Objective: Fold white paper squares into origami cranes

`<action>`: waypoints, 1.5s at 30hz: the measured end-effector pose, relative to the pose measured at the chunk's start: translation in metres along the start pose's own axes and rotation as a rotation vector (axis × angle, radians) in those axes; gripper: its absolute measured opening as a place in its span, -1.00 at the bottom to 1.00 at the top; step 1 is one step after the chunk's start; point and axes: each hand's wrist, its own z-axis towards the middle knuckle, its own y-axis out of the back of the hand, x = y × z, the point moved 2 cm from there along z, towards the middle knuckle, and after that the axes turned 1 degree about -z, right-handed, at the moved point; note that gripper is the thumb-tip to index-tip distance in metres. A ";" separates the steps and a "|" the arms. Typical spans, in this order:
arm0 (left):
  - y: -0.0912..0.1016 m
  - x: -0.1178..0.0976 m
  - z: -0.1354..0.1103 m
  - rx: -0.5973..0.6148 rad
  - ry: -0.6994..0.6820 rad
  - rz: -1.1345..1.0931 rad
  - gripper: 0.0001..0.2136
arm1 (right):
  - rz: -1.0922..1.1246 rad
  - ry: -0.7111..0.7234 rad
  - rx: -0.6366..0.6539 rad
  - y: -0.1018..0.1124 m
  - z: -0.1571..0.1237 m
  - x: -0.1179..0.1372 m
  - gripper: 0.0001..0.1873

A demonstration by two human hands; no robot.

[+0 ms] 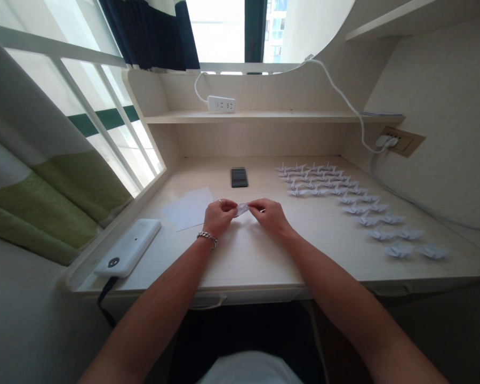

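A small folded piece of white paper (242, 209) is held just above the desk, between my two hands. My left hand (221, 216), with a ring and a chain bracelet, pinches its left end. On the other side, the thumb and fingertips of my right hand (270, 213) close on its right end. How the paper is folded is too small to make out. Loose white sheets (192, 208) lie flat on the desk beside my left hand. Many folded white paper cranes (316, 184) stand in rows to the right, beyond my right hand.
A dark flat rectangular object (239, 177) lies behind my hands. At the left edge sits a white power bank (130, 248) with a black cable. A power strip (221, 104) rests on the shelf (264, 116); its cord runs towards the wall socket (404, 141) at right.
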 end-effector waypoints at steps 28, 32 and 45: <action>-0.007 -0.012 -0.009 0.205 -0.064 0.058 -0.79 | 0.541 -0.354 0.277 -0.010 -0.001 -0.010 -0.77; -0.006 -0.013 -0.009 0.218 -0.038 0.028 -0.78 | 0.500 -0.291 0.254 -0.007 -0.001 -0.009 -0.72; -0.007 -0.020 -0.012 0.231 0.016 -0.118 -0.87 | 0.689 -0.326 0.224 -0.009 -0.001 -0.006 -0.73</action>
